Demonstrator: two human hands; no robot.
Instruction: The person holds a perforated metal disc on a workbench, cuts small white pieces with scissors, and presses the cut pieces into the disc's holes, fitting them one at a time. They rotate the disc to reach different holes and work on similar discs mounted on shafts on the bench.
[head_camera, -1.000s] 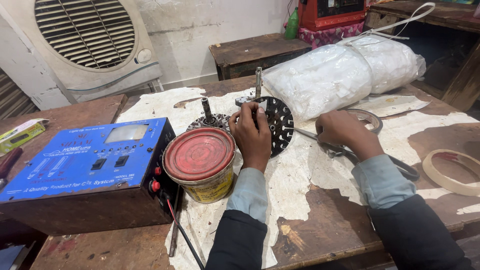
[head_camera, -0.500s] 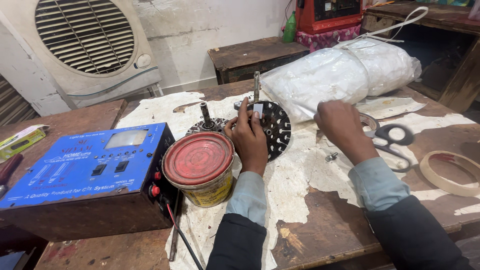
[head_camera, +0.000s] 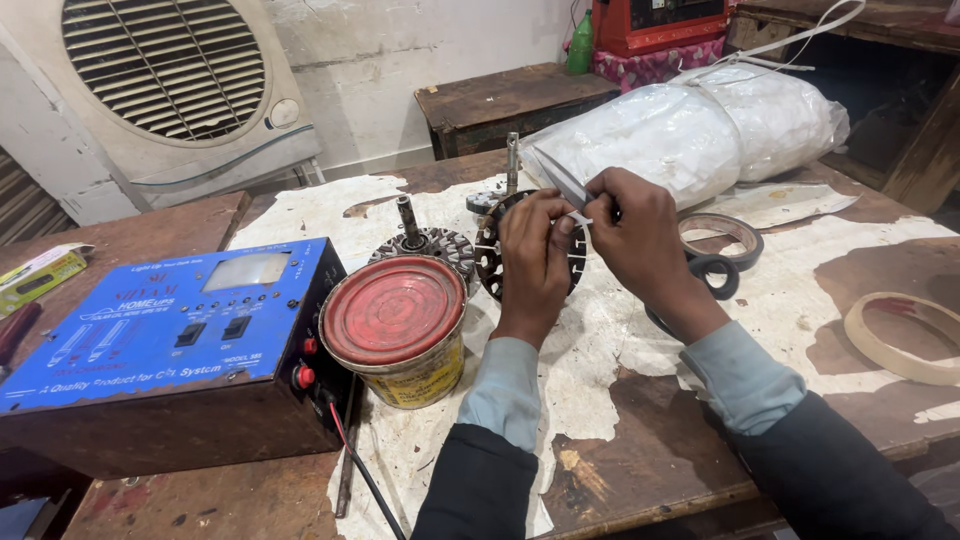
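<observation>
— How are the hands set?
— Both reach far over the tabletop (head_camera: 640, 440). The left hand (head_camera: 533, 255) clasps the upright slotted stator (head_camera: 505, 262); the right hand (head_camera: 632, 228) has its grip pinched narrow on a white paper strip (head_camera: 578, 216).
— Any packages?
— A red-lidded yellow tin (head_camera: 397, 325) near left, a blue box (head_camera: 165, 325) beyond it.

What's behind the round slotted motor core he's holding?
Behind the core stands a big white plastic bag. Both hands, left and right, cover most of the core, hiding whatever lies directly behind.
</observation>
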